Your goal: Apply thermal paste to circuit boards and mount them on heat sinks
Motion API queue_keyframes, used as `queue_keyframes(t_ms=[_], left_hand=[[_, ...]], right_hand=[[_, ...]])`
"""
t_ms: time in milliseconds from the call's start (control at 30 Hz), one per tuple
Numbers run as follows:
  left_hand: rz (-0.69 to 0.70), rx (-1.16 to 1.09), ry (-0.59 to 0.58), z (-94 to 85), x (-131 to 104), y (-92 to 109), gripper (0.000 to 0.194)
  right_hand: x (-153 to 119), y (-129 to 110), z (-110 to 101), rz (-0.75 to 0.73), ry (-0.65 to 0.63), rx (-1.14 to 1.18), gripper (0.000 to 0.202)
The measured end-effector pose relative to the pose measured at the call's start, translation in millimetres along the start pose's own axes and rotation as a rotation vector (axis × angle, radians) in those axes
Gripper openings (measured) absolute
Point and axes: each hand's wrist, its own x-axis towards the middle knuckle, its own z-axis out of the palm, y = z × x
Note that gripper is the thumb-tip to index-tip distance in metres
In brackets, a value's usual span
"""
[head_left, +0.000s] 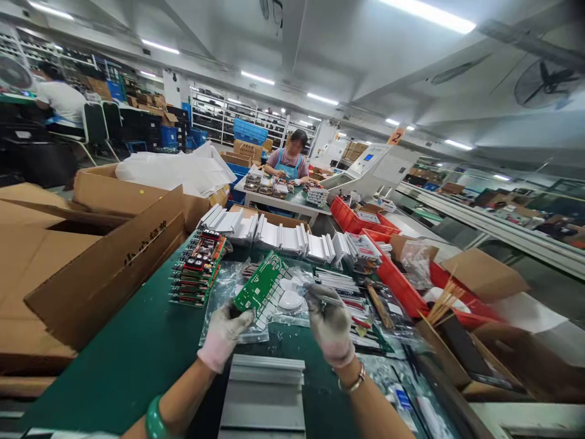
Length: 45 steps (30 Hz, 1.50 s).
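Observation:
My left hand (223, 335), in a white glove, is closed on the lower left corner of a green circuit board (262, 286). The board is tilted, with a row of pale metal tabs along its right edge. My gloved right hand (329, 323) is to the right of the board, apart from it. Its fingers are bent together around something thin that I cannot make out. Behind the board, a round white dish (291, 300) rests on clear plastic bags. An aluminium profile (262, 399) lies in front of me, between my forearms.
A stack of circuit boards (197, 271) stands on the left of the green table (137, 347). Aluminium profiles (281, 236) line the back. Red bins (402, 283) and a box with thin sticks (445, 299) flank the right; cardboard boxes (105, 268) the left. A co-worker (289, 163) sits opposite.

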Motion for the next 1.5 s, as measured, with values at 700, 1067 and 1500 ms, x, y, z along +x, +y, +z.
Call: queue_keyframes(t_ms=[700, 1067, 1500], left_hand=[[0.023, 0.050, 0.027, 2.5, -5, 8, 0.043], [0.053, 0.135, -0.038, 2.9, -5, 14, 0.037], [0.145, 0.210, -0.022, -3.8, 3, 7, 0.043]], right_hand=[[-44, -46, -24, -0.110, -0.232, 0.165, 0.025], [-4, -8, -18, 0.000, 0.011, 0.026, 0.016], [-28, 57, -26, -0.015, -0.491, 0.084, 0.028]])
